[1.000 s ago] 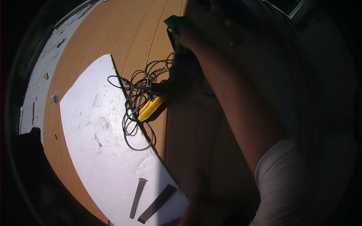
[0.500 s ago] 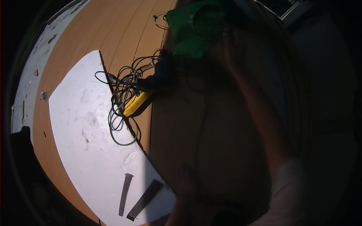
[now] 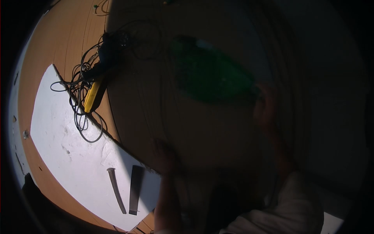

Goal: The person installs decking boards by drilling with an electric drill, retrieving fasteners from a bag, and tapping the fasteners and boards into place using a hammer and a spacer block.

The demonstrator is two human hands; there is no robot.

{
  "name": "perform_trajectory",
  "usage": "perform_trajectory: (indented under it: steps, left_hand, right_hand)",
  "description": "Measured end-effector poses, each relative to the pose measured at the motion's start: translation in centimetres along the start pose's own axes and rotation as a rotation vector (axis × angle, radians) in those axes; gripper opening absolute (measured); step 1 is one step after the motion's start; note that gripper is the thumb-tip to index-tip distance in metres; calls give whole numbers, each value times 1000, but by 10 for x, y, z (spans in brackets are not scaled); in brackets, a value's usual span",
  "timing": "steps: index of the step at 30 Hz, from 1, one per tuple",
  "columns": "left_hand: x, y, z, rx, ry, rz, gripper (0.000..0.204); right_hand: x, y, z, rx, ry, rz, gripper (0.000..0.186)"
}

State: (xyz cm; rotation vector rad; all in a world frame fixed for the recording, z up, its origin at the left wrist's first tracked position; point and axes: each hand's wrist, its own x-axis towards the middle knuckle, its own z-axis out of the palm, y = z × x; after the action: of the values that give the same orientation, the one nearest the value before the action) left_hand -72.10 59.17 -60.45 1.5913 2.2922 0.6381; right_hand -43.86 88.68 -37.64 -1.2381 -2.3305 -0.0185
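Note:
In deep shadow at the right, my right hand [image 3: 265,103] is closed on the narrowed end of a green bag [image 3: 216,76]. The bag stretches left from the fingers over the dark part of the surface; its exact form is blurred. Lower down, my left hand [image 3: 165,156] is by the slanted edge of a white board [image 3: 74,144]. Its fingers are too dark to make out, and nothing shows in it. Nearest to that hand on the board lie a wide dark strip [image 3: 135,191] and a narrower, slightly curved grey strip [image 3: 117,191].
A yellow bar-shaped block [image 3: 92,97], perhaps a power strip, lies beyond the board among tangled cables [image 3: 80,82]. Against it is a bulky dark object [image 3: 107,52] with a cable. The orange-brown planked surface [image 3: 64,50] shows in sunlight at left; shadow covers the right.
My right hand has drawn the green bag nearer and to the right, away from the cables. The view has shifted, so the board and cables appear further left.

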Motion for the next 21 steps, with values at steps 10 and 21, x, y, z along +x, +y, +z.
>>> perform_trajectory:
  steps: [10,21]
  left_hand:
    - [4,7,9,65,96,13,60]
    - [11,20,-5,126,86,12,58]
  right_hand:
    - [84,-82,105,281,-882,129,40]
    - [38,-76,134,254,-832,223,24]
